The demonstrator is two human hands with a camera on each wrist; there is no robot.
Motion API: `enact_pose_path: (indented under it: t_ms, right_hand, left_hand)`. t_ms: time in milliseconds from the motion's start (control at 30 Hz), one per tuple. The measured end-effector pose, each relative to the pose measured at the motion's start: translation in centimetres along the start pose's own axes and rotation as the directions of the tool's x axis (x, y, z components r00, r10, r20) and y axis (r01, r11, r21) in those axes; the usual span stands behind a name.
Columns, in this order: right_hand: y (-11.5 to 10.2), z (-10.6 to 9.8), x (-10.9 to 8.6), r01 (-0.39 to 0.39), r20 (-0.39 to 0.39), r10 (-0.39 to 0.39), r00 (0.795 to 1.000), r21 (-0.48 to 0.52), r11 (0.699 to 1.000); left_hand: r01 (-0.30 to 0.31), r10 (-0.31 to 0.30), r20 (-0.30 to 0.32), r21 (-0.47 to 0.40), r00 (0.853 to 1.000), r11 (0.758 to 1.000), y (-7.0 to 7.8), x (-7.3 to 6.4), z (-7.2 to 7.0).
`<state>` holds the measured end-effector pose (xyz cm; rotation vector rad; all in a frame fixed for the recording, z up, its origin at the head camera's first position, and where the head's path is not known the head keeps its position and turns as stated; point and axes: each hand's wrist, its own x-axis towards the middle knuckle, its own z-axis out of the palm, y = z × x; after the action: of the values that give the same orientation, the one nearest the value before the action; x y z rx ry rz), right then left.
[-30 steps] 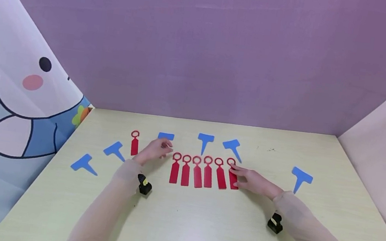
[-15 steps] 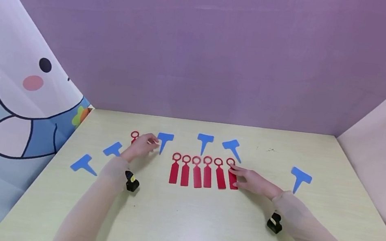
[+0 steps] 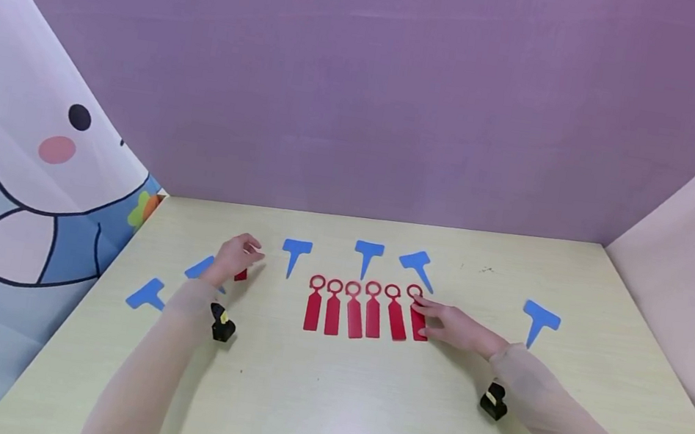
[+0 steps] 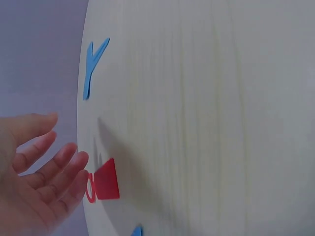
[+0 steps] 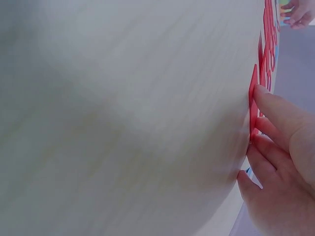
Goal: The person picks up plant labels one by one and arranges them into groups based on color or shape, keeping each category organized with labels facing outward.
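My left hand (image 3: 236, 258) hovers over a lone red tag with a ring end (image 3: 241, 275), most of which it hides in the head view. In the left wrist view its fingers are spread and relaxed, empty, with the red tag (image 4: 107, 181) beyond the fingertips. Thumb and fingers of my right hand (image 3: 455, 327) rest on the rightmost red tag (image 3: 417, 319) of a row. That tag lies under the fingertips in the right wrist view (image 5: 253, 103). The other red tags (image 3: 353, 318) of the row lie side by side, rings toward the back.
Several blue T-shaped plant labels lie about: one behind the row (image 3: 369, 250), one to its right (image 3: 421, 262), one beside my left hand (image 3: 297, 248), one far left (image 3: 146, 294), one far right (image 3: 540, 317). Purple cloth (image 3: 364, 101) stands behind the pale table (image 3: 322, 399).
My left hand has moved left from the row's left end, past a blue plant label, to over the lone red tag. The right hand has stayed on its tag.
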<state>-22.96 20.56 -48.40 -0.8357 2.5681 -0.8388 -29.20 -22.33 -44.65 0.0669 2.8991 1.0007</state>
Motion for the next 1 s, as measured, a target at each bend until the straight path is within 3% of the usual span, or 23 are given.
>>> enact_pose_path:
  t_ms: [167, 400, 600, 833, 933, 1000]
  right_hand:
    - [0.0, 0.0, 0.0, -0.004, 0.004, 0.004, 1.000, 0.007, 1.000]
    - [0.1, 0.0, -0.1, -0.013, 0.005, 0.013, 1.000, 0.008, 1.000]
    - [0.1, -0.1, -0.1, 0.008, 0.004, -0.008, 1.000, -0.004, 1.000]
    - [0.4, 0.1, 0.0, 0.022, 0.000, -0.022, 1.000, -0.003, 1.000]
    - [0.3, 0.1, 0.0, 0.021, 0.001, -0.021, 1.000, 0.002, 1.000]
    - [0.2, 0.0, 0.0, 0.016, 0.003, -0.016, 1.000, 0.007, 1.000]
  left_hand:
    - [0.003, -0.003, -0.048, 0.001, 0.999, 1.000, -0.8, 0.2, -0.2]
    - [0.005, -0.014, -0.135, -0.066, 0.991, 0.998, -1.9, 0.5, -0.6]
    - [0.073, -0.082, -0.131, -0.077, 0.988, 0.994, -2.5, 0.9, -0.8]
    - [0.105, -0.116, -0.127, -0.087, 0.985, 0.991, -3.0, 1.0, -0.9]
    - [0.110, -0.120, -0.128, -0.084, 0.984, 0.990, -4.8, 2.3, -0.4]
    - [0.021, -0.043, -0.175, -0.124, 0.984, 0.992, -8.5, 4.6, 0.6]
